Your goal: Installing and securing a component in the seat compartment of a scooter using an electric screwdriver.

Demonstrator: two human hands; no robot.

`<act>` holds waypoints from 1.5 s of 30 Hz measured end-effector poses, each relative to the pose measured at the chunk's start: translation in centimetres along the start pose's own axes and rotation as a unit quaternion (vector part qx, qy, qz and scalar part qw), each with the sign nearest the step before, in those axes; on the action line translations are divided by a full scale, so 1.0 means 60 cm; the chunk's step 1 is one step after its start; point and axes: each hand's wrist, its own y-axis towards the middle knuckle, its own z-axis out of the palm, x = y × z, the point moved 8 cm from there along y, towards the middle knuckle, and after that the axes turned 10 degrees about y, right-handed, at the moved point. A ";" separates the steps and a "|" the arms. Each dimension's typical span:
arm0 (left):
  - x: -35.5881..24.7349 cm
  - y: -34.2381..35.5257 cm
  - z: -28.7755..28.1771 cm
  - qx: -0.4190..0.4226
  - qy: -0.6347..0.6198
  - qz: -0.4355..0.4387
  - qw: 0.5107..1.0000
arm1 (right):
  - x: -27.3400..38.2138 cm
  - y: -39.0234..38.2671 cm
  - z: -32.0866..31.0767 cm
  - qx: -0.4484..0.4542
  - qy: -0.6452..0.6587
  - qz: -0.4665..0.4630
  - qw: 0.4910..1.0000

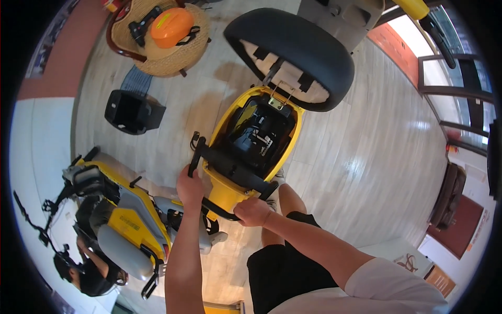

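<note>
A yellow scooter (300, 123) stands before me with its black seat (293, 47) tipped up, showing the pale underside. Beneath it lies the uncovered black storage compartment (261, 128), with some small parts inside that I cannot make out. A black grab rail (222, 211) curves around the near end of the scooter. My left hand (189, 187) is wrapped round the rail's left side. Closer to the middle, my right hand (252, 211) grips the curved near part of the same rail. Both hands are closed, and their fingers are partly hidden.
At the left stands another yellow and grey scooter (130, 222), with a person (97, 267) in dark clothing beyond it. A black basket-like bin (133, 112) sits on the floor. An orange helmet (171, 29) and a black power tool (142, 27) rest on a wicker chair (172, 62).
</note>
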 end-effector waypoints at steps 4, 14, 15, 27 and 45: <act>-0.005 -0.005 0.008 0.027 -0.003 -0.022 0.999 | 0.004 -0.004 -0.002 -0.015 0.032 -0.048 0.998; -0.013 -0.016 -0.010 -0.026 0.023 -0.033 0.999 | 0.006 0.000 0.006 0.069 0.090 -0.040 0.993; -0.014 -0.016 -0.010 -0.028 0.020 -0.040 0.999 | 0.006 0.000 0.007 0.077 0.090 -0.044 0.992; -0.016 -0.014 -0.002 -0.029 0.040 -0.028 0.998 | -0.003 -0.005 0.008 0.123 0.088 -0.015 0.988; 0.027 -0.016 0.030 0.012 -0.096 -0.094 0.991 | -0.012 0.006 0.022 0.071 0.038 0.006 0.997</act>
